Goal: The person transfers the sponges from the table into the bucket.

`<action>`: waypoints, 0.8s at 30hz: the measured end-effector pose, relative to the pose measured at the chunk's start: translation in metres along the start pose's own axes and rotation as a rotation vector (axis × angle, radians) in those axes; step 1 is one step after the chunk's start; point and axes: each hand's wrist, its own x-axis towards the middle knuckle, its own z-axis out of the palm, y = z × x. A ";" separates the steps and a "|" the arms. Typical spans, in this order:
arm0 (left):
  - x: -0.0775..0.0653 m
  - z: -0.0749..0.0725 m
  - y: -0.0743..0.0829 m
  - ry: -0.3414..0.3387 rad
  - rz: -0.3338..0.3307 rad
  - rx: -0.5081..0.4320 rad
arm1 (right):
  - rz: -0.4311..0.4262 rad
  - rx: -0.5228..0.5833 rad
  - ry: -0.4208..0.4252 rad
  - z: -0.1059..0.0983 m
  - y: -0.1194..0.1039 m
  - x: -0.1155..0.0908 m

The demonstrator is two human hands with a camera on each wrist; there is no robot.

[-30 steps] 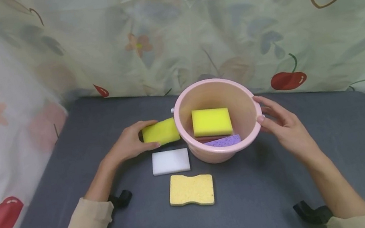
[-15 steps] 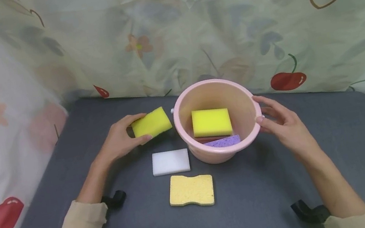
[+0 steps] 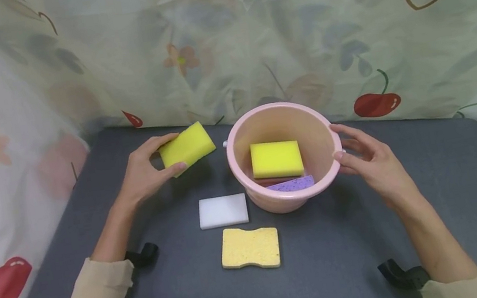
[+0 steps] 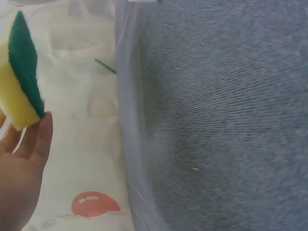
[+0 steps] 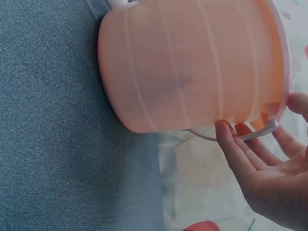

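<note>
My left hand [image 3: 142,171] pinches a yellow scouring sponge [image 3: 187,147], raised and tilted to the left of the pink bucket [image 3: 272,201]. The green scrubbing layer [image 4: 24,60] of this sponge faces down over the table in the left wrist view. At the bucket's right side my right hand [image 3: 372,160] holds it by the rim, fingers against the outer wall near the wire handle [image 5: 255,134]. Inside the bucket lie another yellow sponge [image 3: 276,159] and a purple speckled sponge [image 3: 292,185], with something reddish partly hidden under the yellow one.
A white sponge block [image 3: 223,211] lies on the dark grey table [image 3: 327,272], just left of the bucket. Nearer the front is a pale yellow waisted sponge [image 3: 250,248]. A patterned curtain [image 3: 129,45] hangs behind the table and along its sides.
The left hand has lifted the yellow scouring sponge from beside the bucket, moving it left and back while turning it. Right hand and bucket stay where they were.
</note>
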 end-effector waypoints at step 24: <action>0.022 -0.006 0.065 0.007 0.272 0.011 | 0.027 -0.085 0.028 0.003 -0.004 -0.001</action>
